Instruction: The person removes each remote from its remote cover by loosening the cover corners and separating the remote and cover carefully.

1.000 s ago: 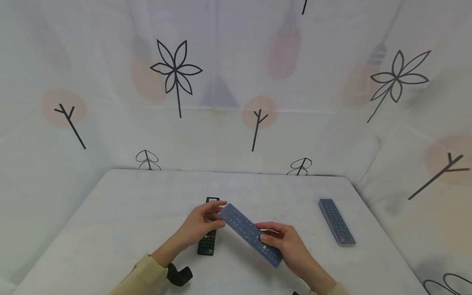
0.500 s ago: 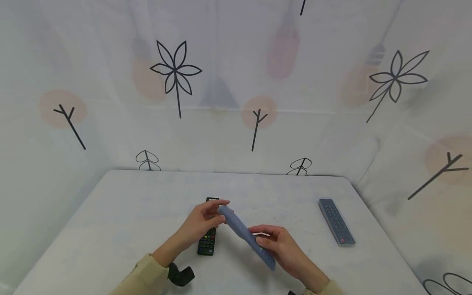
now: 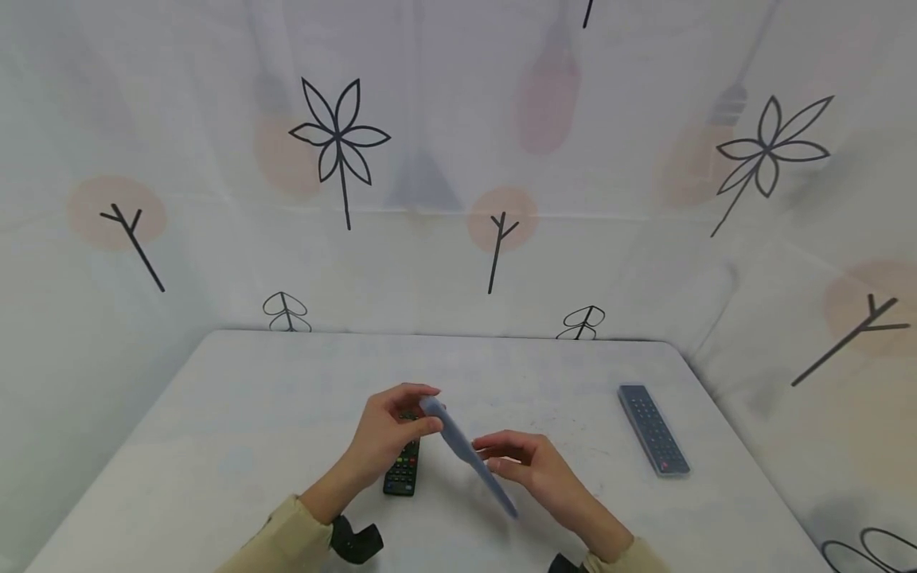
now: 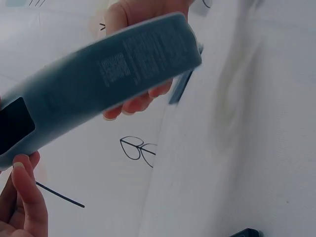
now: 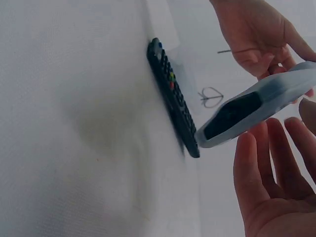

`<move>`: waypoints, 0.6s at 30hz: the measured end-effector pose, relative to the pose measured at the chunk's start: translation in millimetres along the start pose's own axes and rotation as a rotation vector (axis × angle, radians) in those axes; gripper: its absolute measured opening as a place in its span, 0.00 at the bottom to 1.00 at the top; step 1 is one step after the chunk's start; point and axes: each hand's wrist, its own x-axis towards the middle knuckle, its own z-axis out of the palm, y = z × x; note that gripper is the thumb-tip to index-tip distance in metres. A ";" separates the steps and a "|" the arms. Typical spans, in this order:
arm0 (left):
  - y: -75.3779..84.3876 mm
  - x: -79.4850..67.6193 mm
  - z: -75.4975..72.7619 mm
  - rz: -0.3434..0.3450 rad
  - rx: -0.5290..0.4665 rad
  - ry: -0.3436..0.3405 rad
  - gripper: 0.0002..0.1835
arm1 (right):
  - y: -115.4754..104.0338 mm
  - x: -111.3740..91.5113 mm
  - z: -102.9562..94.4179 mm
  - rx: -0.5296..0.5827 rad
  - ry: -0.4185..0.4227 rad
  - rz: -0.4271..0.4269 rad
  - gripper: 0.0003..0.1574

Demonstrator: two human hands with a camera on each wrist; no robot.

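My left hand (image 3: 383, 430) pinches the upper end of a remote control (image 3: 466, 454) in a bluish translucent cover. The remote is held tilted above the table, almost edge-on in the head view. In the left wrist view a printed label and QR code show on the back of the covered remote (image 4: 133, 69), with a dark patch near its other end. Beside its middle is my right hand (image 3: 533, 469); the right wrist view shows its fingers (image 5: 249, 163) fairly straight, tips close to the remote's edge. Whether they touch it is unclear. A black remote (image 3: 403, 469) lies partly hidden under my left hand.
Another blue-covered remote (image 3: 653, 430) lies toward the right side of the white table (image 3: 286, 398). White patterned cloth (image 3: 430, 263) hangs behind and at both sides. Black devices sit at my left wrist (image 3: 357, 545) and right wrist (image 3: 564, 563).
The covered remote has rolled from showing its button face to nearly edge-on, its lower end shifting slightly left. My right hand moved slightly left along it, its grip loosening.
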 end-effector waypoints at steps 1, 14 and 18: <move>0.9 0.1 0.3 -0.008 0.008 0.015 0.19 | 0.1 0.7 0.6 -0.027 0.015 -0.017 0.20; 5.5 0.5 7.5 0.113 0.097 0.055 0.19 | -19.1 5.5 19.5 -0.121 0.102 -0.399 0.26; 8.2 -0.9 9.9 0.162 0.112 0.059 0.19 | -24.0 10.0 27.3 -0.166 0.139 -0.473 0.29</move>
